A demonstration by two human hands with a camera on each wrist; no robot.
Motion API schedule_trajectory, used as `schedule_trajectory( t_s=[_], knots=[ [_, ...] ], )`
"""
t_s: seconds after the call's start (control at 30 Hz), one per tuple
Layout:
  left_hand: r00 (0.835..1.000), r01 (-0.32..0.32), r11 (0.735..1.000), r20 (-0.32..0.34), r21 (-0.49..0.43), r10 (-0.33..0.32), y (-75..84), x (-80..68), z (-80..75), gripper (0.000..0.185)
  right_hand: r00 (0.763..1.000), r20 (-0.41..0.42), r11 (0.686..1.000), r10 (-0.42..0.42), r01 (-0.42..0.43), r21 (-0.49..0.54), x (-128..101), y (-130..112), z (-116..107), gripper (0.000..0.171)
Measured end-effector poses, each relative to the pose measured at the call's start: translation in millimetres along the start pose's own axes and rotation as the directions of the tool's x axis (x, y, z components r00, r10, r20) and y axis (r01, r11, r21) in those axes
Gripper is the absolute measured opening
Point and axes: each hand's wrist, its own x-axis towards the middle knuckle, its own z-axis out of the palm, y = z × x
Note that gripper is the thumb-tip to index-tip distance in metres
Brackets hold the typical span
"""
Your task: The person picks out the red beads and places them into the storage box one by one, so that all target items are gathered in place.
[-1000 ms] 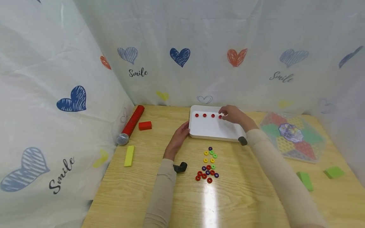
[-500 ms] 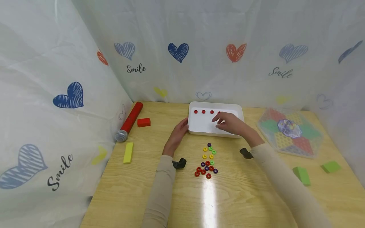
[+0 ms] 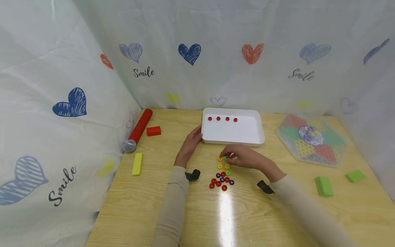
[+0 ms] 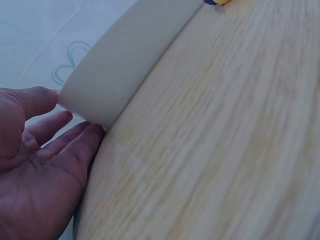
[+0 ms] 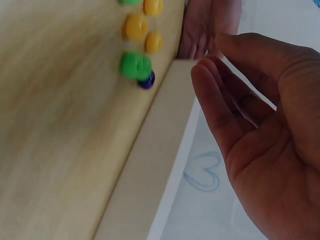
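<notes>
To take one ring neatly from the loose group of small red, yellow, green and purple plastic rings [image 3: 223,174] on the light wood-grain table [image 3: 132,206], the right hand [image 3: 242,156] would probably do best to pinch it by its edges, leaving its neighbours undisturbed. That hand reaches over the group's far end, thumb and bent fingertips narrowly apart with nothing visible between them. The left hand's [image 3: 189,142] loosely extended fingers steady the shallow white rectangular tray [image 3: 228,133], where four red rings [image 3: 227,119] form a row.
</notes>
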Motion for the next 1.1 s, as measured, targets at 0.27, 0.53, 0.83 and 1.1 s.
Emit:
schedule_trajectory(
  t_s=[0.27, 0.53, 0.83, 1.1],
  knots=[
    [1.0, 0.003, 1.0, -0.013, 0.007, -0.003, 0.8, 1.0, -1.8, 0.048, 0.998, 0.065, 0.999, 0.003, 0.0, -0.04, -5, -8, 25, 0.018],
    [1.0, 0.006, 1.0, -0.004, 0.007, -0.006, 3.0, 0.8, -2.4, 0.048, 0.998, 0.061, 0.999, 0.004, -0.001, -0.053, -6, -15, 38, 0.015],
    [1.0, 0.01, 1.0, 0.012, -0.005, -0.01, 4.4, -0.8, -1.7, 0.05, 0.998, 0.06, 0.982, 0.006, 0.006, -0.188, -9, -14, 47, 0.015],
    [1.0, 0.022, 1.0, 0.003, -0.011, -0.022, 2.4, -0.1, -0.5, 0.049, 0.998, 0.036, 0.965, -0.042, 0.05, -0.257, -13, -14, 54, 0.014]
  ],
)
